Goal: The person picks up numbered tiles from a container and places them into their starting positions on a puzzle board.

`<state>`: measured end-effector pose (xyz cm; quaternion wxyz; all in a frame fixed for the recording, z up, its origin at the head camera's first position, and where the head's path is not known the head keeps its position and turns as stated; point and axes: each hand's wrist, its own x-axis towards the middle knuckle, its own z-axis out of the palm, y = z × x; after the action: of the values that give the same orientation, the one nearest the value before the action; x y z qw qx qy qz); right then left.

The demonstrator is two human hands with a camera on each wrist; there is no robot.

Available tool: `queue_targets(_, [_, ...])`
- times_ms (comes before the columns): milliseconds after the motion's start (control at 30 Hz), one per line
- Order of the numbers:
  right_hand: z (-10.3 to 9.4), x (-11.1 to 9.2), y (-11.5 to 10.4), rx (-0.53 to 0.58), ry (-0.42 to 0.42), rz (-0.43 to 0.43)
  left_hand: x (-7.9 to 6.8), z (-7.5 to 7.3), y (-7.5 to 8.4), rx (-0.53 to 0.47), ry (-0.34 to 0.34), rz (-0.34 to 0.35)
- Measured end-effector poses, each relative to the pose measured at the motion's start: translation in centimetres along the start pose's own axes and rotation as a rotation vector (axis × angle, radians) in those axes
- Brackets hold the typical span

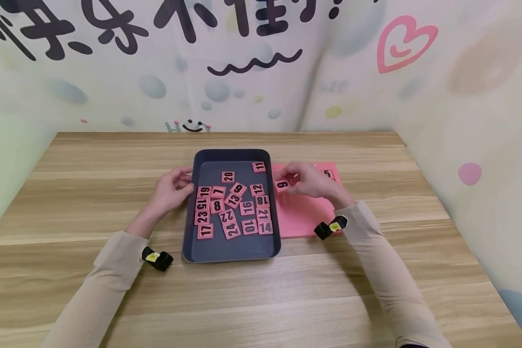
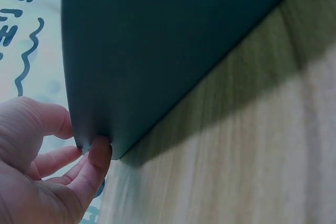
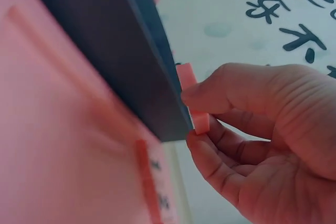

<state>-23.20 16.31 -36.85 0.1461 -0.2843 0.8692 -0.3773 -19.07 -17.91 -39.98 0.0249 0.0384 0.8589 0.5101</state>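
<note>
A dark blue-grey tray [image 1: 232, 252] lies on the table in the head view, holding many pink number tiles. My left hand [image 1: 170, 191] grips its left edge; in the left wrist view the thumb and fingers meet at the tray's far corner [image 2: 105, 148]. Beyond the tray's right rim, my right hand [image 1: 311, 181] pinches a pink number tile [image 1: 282, 185] by its edges over a pink board [image 1: 306, 217]. The digit reads as a 6 or a 9. The right wrist view shows this tile [image 3: 200, 121] side-on between thumb and fingers, close beside the tray wall.
A tile numbered 5 [image 1: 328, 174] sits along the board's far edge, partly behind the right hand. Inside the tray, tile 11 [image 1: 259, 166] is near the far right corner and tile 17 [image 1: 205, 231] near the left wall. A printed wall cloth [image 1: 243, 96] stands behind the table [image 1: 243, 299].
</note>
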Motion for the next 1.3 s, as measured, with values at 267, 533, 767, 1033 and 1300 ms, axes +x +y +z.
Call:
queue_targets(267, [0.6, -0.8, 1.8, -0.067, -0.053, 0.017, 0.0, 0.0, 0.0, 0.003, -0.001, -0.002])
queue_targets(533, [1.2, -1.0, 2.4, -0.157, -0.076, 0.012, 0.1, 0.1, -0.1, -0.004, 0.003, 0.01])
queue_targets(767, [1.3, -1.1, 2.1, -0.206, -0.084, -0.023, 0.0, 0.1, 0.0, -0.005, 0.0, 0.0])
queue_targets(1033, [1.6, -1.6, 1.6, -0.221, -0.013, 0.033, 0.0, 0.1, 0.1, 0.005, 0.0, -0.011])
queue_targets(1300, [2.0, -1.8, 0.9, -0.219, 0.065, 0.199, 0.0, 0.1, 0.0, -0.003, 0.004, 0.005])
